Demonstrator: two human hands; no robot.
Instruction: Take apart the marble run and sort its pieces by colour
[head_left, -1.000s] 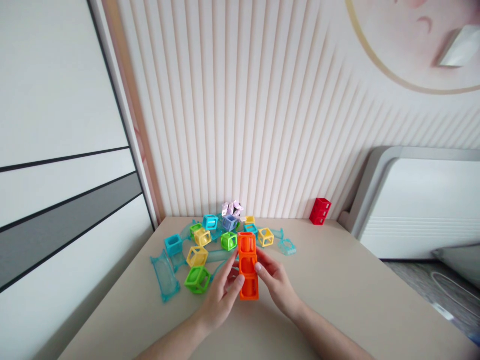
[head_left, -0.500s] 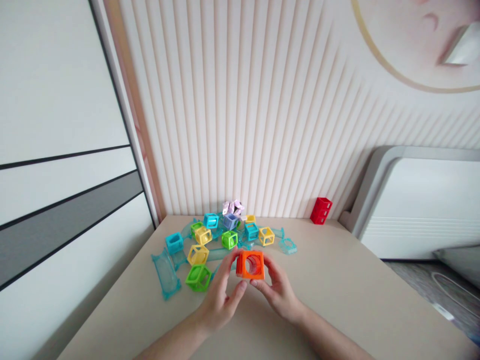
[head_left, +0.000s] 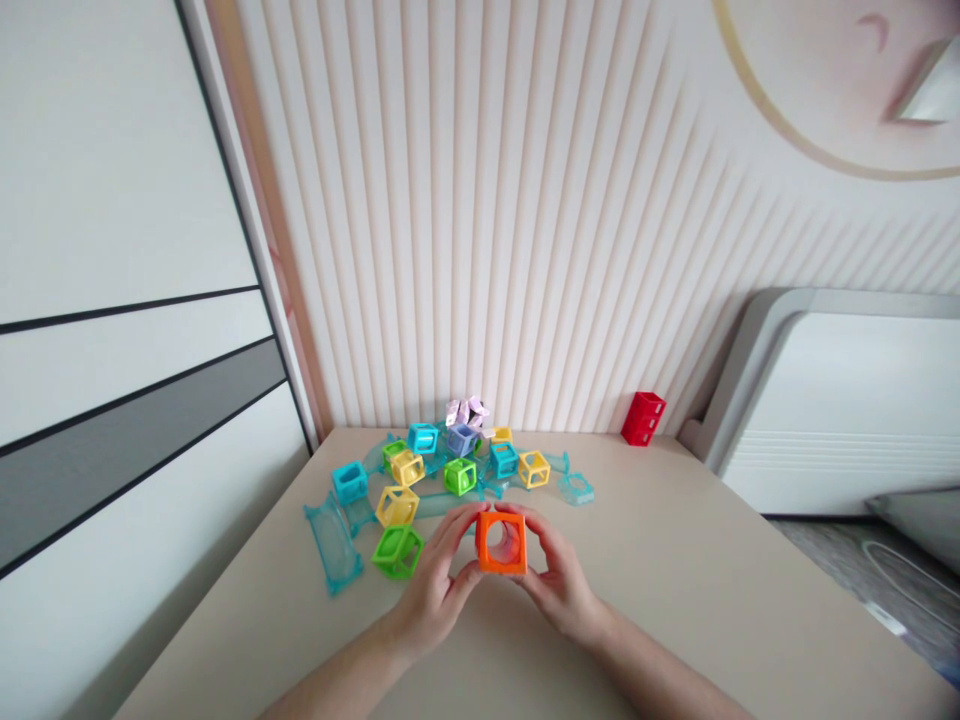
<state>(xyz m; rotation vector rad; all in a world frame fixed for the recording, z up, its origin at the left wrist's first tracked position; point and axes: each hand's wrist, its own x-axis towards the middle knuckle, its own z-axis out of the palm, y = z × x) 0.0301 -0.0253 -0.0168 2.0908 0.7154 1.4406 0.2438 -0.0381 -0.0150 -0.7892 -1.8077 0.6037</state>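
I see both hands through the head camera, from far away. Twelve o'clock is straight ahead, and the orange block (head_left: 502,569) is the middle of my clock. It is low in my view, between the two hands, over the table (head_left: 675,600). Its square end, with a big round hole, faces me. I can't tell if the block touches the table. My left hand (head_left: 439,580) grips it from the nine o'clock side, with fingers on top and thumb low. My right hand (head_left: 556,578) grips it from the three o'clock side in the same way. So all I hold is that one block, with both hands on it.

At nine o'clock, a green block (head_left: 397,565) sits just beside my left hand. Past it lies a clear blue slide (head_left: 335,545). At ten o'clock I see a yellow block (head_left: 388,507) and, farther off, a blue block (head_left: 349,492). At eleven o'clock there is a smaller-looking green block (head_left: 460,477). Another blue block (head_left: 504,459) is at twelve, and another yellow block (head_left: 534,480) is at one. Between one and two, well apart, a red block (head_left: 639,420) stands tall near the wall (head_left: 525,250).
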